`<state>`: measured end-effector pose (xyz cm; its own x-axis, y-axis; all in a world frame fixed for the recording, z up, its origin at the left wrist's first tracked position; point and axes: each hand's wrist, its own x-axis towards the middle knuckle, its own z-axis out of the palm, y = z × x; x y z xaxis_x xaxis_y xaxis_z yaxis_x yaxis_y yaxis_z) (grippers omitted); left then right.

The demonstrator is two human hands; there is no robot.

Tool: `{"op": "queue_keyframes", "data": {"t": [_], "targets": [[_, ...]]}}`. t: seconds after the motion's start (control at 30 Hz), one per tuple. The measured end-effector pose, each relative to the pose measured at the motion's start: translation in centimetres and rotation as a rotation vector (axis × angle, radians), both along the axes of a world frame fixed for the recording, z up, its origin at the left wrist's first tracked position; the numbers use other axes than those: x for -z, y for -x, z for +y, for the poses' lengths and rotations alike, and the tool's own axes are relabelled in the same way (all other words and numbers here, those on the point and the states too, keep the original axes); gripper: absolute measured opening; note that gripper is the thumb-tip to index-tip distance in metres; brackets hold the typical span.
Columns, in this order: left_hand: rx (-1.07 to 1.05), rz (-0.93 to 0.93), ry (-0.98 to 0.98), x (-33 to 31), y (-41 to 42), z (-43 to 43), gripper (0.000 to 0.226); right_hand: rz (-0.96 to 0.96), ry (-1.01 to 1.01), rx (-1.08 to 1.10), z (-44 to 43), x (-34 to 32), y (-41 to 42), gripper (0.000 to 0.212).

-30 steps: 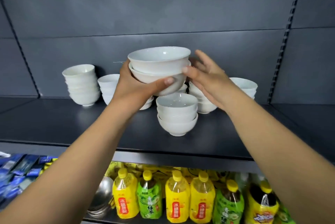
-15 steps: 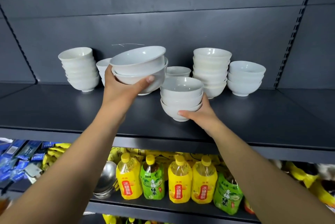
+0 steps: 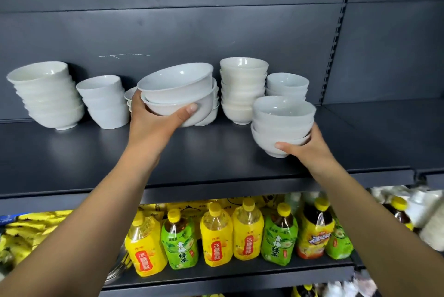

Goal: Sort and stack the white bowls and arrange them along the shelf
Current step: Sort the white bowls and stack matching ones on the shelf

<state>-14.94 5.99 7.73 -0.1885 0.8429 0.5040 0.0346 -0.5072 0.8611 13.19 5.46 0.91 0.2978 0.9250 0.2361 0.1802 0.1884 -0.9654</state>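
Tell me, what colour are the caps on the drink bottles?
Yellow, every one you can see. The caps show best in the head view.

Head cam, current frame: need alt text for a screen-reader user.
A person's left hand holds two nested large white bowls over a dark shelf while the right hand grips the base of a three-bowl stack. More white bowl stacks line the back of the shelf; bottled drinks stand on the lower shelf.

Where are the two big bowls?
Head view: the left hand holds the two big bowls at centre, just left of the tall cream bowl stack.
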Motion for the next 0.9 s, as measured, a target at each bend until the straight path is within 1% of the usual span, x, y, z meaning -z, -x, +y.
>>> {"op": "queue_keyframes", "data": {"t": [0.1, 0.23, 0.3, 0.4, 0.43, 0.47, 0.53, 0.6, 0.7, 0.77, 0.83, 0.9], "targets": [[0.037, 0.006, 0.006, -0.3, -0.6, 1.0, 0.102, -0.034, 0.021, 0.126, 0.0, -0.5, -2.3, 0.09], [0.056, -0.016, -0.003, -0.5, -1.4, 2.6, 0.092, -0.056, 0.046, 0.186, 1.2, -0.6, -4.5, 0.094], [0.059, -0.035, -0.006, -0.4, -1.9, 3.1, 0.09, -0.081, 0.069, 0.213, 1.7, -0.7, -4.8, 0.098], [0.055, -0.064, 0.002, -0.1, -2.2, 3.7, 0.087, -0.175, 0.095, 0.343, 1.5, -1.3, -4.4, 0.111], [0.053, -0.057, 0.002, 0.1, -2.1, 3.7, 0.085, -0.213, 0.079, 0.39, 0.9, -1.7, -4.1, 0.113], [0.049, -0.041, -0.002, 0.2, -1.9, 3.9, 0.084, -0.26, 0.04, 0.423, 0.4, -2.2, -3.5, 0.111], [0.044, -0.016, -0.004, 0.4, -1.2, 4.1, 0.09, -0.38, -0.064, 0.434, -0.9, -3.2, -2.0, 0.097], [0.041, -0.012, 0.0, 0.5, -0.5, 4.2, 0.096, -0.466, -0.168, 0.384, -1.7, -4.5, -0.1, 0.08], [0.012, 0.007, -0.018, -0.5, 0.7, 4.5, 0.096, -0.414, -0.263, 0.19, -1.3, -7.4, 3.2, 0.058], [0.006, 0.0, -0.035, -2.0, 1.4, 4.9, 0.1, -0.382, -0.3, 0.053, -0.5, -9.7, 5.4, 0.045], [0.038, -0.001, -0.053, -3.5, 2.1, 5.3, 0.1, -0.333, -0.327, -0.059, 0.9, -12.0, 7.5, 0.037], [0.058, 0.016, -0.06, -4.6, 2.5, 6.1, 0.099, -0.325, -0.342, -0.173, 2.5, -14.2, 9.2, 0.04]]}}
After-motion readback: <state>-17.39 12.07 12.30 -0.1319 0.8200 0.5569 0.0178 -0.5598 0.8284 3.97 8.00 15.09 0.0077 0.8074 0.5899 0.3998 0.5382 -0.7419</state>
